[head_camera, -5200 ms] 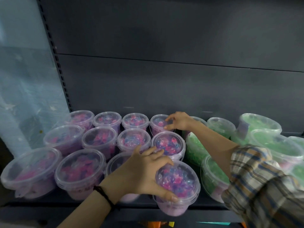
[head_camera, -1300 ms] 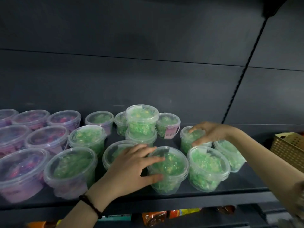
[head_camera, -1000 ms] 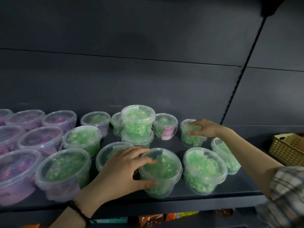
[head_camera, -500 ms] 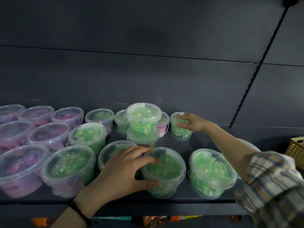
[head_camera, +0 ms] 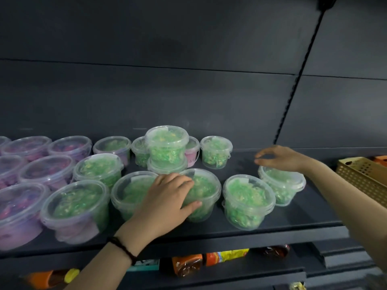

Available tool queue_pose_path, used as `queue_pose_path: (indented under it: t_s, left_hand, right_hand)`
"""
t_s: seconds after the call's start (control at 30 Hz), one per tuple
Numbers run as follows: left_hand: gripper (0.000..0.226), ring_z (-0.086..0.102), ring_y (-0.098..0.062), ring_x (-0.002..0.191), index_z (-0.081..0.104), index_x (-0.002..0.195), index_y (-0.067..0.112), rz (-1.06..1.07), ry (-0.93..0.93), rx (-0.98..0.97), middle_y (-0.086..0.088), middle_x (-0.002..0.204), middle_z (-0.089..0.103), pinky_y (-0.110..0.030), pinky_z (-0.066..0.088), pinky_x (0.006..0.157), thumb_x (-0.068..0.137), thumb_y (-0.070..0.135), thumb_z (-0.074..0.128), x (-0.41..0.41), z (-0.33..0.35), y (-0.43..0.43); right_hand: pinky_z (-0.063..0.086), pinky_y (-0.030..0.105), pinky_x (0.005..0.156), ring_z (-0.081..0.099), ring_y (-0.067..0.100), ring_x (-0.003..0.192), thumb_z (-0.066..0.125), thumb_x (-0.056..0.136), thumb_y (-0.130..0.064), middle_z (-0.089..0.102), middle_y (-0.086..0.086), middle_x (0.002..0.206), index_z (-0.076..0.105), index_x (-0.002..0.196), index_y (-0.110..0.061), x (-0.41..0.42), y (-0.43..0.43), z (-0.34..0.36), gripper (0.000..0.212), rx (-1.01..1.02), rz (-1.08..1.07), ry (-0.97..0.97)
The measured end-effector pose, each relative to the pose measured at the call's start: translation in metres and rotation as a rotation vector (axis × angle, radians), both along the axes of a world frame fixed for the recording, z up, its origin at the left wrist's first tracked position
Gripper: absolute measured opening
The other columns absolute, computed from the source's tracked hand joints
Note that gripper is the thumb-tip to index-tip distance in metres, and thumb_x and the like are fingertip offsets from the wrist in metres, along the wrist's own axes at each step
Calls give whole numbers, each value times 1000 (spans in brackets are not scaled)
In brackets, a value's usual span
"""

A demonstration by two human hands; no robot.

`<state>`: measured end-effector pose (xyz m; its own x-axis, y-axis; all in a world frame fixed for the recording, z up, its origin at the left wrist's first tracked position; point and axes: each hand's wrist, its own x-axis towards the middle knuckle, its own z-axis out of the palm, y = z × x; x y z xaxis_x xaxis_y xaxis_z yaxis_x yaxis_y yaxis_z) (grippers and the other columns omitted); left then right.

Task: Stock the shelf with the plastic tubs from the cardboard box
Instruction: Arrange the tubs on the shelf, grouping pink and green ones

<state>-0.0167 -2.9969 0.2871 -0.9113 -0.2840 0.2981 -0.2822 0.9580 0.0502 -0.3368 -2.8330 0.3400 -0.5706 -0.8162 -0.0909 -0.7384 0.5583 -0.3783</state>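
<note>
L hand (head_camera: 167,199) centre frame, grips front-row green tub (head_camera: 202,191): fingers spread over lid, thumb on front wall; black band (head_camera: 123,248) on wrist. R hand (head_camera: 280,159) right of centre, released, fingers loosely bent, holds nothing, just above far-right tub (head_camera: 282,186); contact w/ lid: can't tell. All tubs sit on dark shelf (head_camera: 293,225). Middle tub (head_camera: 248,203) btwn those two, near front edge. Stacked tub (head_camera: 166,143) upright on lower tub (head_camera: 167,167), centre; back tub (head_camera: 215,152) just right of stack, by back panel. Other green tubs (head_camera: 77,204) left of L hand; pink tubs (head_camera: 31,170) fill left of frame. Tan basket (head_camera: 364,176) at right edge. Packets (head_camera: 209,259) on level below, lower centre.
</note>
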Motion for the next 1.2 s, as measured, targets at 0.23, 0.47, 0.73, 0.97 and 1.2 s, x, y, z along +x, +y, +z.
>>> queue_pose_path:
  t_s: [0.23,0.47,0.73,0.97,1.2]
  left_hand:
    - [44,29,-12,139,39,141,33,-6,47,8,7,150,38,-31,21,108,100,47,30,-45,-9,1]
    - [41,43,-22,118,44,142,27,60,68,-39,1,133,49,-33,37,91,102,32,36,-86,-10,-8]
    - [38,28,-18,141,49,138,29,-178,216,209,1,149,41,-32,18,112,103,32,36,-102,-9,7]
    - [62,15,1,141,53,132,39,-332,113,236,20,147,39,-22,0,112,85,75,33,-79,-12,30]
    - [69,46,-5,114,66,112,30,-218,240,69,13,119,59,-18,14,98,78,81,35,-26,-7,17]
  right_hand:
    - [35,30,90,45,16,113,66,75,-62,49,-5,121,61,104,-34,1,43,-9,40,-42,-124,33]
    - [33,30,92,40,16,115,75,66,-63,38,-7,126,51,113,-47,0,56,-19,55,-6,-99,-68]
    - [27,27,98,27,8,120,79,68,-52,28,-12,131,47,121,-54,0,48,-28,62,-59,-61,-148]
    - [27,29,102,27,10,128,80,68,-50,27,-14,133,49,117,-57,9,43,-29,58,-109,-68,-167]
    - [27,28,100,29,8,124,79,70,-46,28,-14,136,48,116,-55,25,42,-22,56,-68,-11,-171]
